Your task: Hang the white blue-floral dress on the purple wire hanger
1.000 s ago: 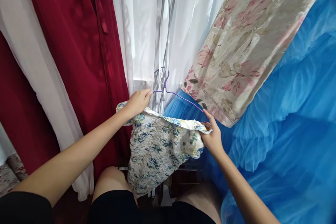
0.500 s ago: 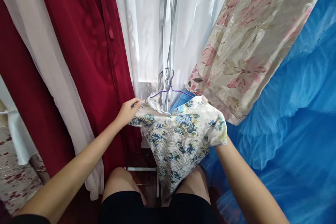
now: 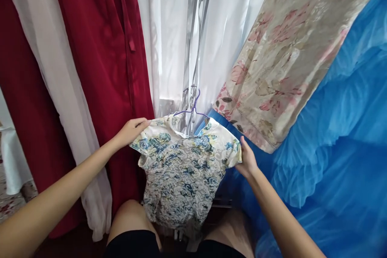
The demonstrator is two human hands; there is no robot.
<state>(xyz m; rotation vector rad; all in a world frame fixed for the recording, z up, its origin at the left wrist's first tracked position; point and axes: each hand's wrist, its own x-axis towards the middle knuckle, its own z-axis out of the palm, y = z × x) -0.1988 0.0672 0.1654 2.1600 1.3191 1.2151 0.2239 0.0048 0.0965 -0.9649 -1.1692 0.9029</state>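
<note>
A small white dress with a blue and yellow flower print hangs spread out on a thin purple hanger, whose hook sits by a metal rack pole. My left hand grips the dress's left shoulder and sleeve. My right hand holds the edge of the right sleeve, fingers closed on the cloth.
Dark red gowns and a white garment hang at the left, sheer white fabric behind the pole. A beige dress with pink flowers and a blue tulle skirt fill the right. My knees show below.
The dress went from bunched under the bare hanger to pulled over it and spread flat. My left hand slid out to the left shoulder; my right hand came out from under the cloth to the right sleeve.
</note>
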